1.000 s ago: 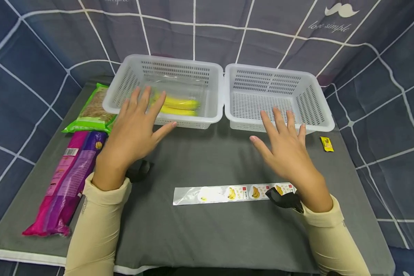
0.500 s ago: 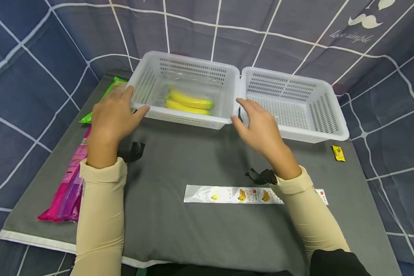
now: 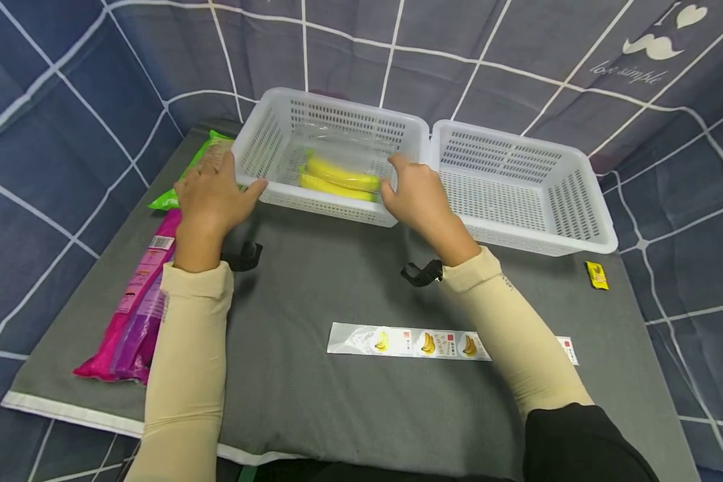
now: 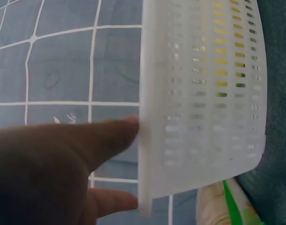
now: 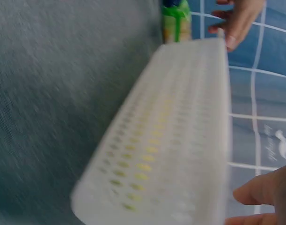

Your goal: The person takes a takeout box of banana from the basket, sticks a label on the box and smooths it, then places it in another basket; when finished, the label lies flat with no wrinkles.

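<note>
A white plastic basket (image 3: 337, 212) stands at the back left, holding yellow bananas (image 3: 340, 179) in a clear plastic container. My left hand (image 3: 211, 201) grips its front-left corner. The thumb meets the front rim and the other fingers bend past the left end. My right hand (image 3: 418, 194) is at the basket's front-right corner, thumb and fingers apart and bent over the rim. In the right wrist view, its fingertips show just beside the rim, with nothing between them. A second white basket (image 3: 521, 234) stands to the right with nothing visible inside.
A green bag (image 3: 167, 199) and a long pink and purple packet (image 3: 129, 314) lie at the left, partly behind the left arm. A strip of banana stickers (image 3: 397, 341) lies in front, partly under the right forearm. A small yellow packet (image 3: 596, 275) lies at the right.
Both hands have come from above the baskets to the left basket's front corners. My right hand has moved left, from before the right basket. The view has shifted slightly.
</note>
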Tool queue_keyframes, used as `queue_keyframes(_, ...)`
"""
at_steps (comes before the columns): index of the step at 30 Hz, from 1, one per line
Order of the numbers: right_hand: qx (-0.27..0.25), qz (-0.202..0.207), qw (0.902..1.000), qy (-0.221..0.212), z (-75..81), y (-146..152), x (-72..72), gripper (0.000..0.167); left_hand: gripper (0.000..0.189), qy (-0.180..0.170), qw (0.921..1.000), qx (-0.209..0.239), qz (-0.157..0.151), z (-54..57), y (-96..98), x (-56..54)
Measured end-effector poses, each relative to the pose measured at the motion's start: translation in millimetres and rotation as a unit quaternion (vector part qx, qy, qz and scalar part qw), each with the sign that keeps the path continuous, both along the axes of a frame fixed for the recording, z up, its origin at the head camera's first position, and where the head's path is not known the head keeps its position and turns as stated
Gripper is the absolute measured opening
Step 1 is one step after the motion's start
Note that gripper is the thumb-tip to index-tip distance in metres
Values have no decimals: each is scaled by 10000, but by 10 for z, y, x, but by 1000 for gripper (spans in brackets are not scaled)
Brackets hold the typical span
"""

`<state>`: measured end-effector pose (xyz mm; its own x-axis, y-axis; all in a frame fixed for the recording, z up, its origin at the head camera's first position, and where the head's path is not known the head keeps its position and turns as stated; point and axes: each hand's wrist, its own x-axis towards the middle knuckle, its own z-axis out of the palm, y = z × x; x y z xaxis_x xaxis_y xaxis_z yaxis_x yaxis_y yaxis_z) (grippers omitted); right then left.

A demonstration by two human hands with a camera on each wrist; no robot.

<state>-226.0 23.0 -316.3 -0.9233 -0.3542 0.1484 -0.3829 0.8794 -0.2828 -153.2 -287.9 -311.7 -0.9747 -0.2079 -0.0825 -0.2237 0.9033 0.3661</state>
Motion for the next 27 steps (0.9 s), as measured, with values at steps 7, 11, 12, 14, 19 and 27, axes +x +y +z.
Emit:
queue_keyframes(7, 385, -572, 9928, -975, -137, -216, -120, 67, 98, -51, 9979, 521, -377, -128, -71, -113)
queue_keyframes(11, 265, -756, 9839, -1596, -175, -287, -217, 73, 96, 187, 9873, 1466, -582, -219, -135, -184)
queue_keyframes(12, 215, -789, 9821, -1699, -182, -295, -236, 72, 95, 267, 9830, 1716, -591, -238, -146, -197)
queue_keyframes(14, 111, -801, 9792, -1863, -195, -307, -276, 72, 92, 489, 9745, 2110, -583, -267, -152, -215)
queue_keyframes(19, -258, -688, 9776, -1975, -219, -324, -363, 71, 90, 719, 9639, 2516, -503, -290, -141, -239)
queue_keyframes(27, -1381, -583, 9632, -2232, -251, -322, -461, 69, 90, 687, 9643, 2532, -346, -306, -178, -245)
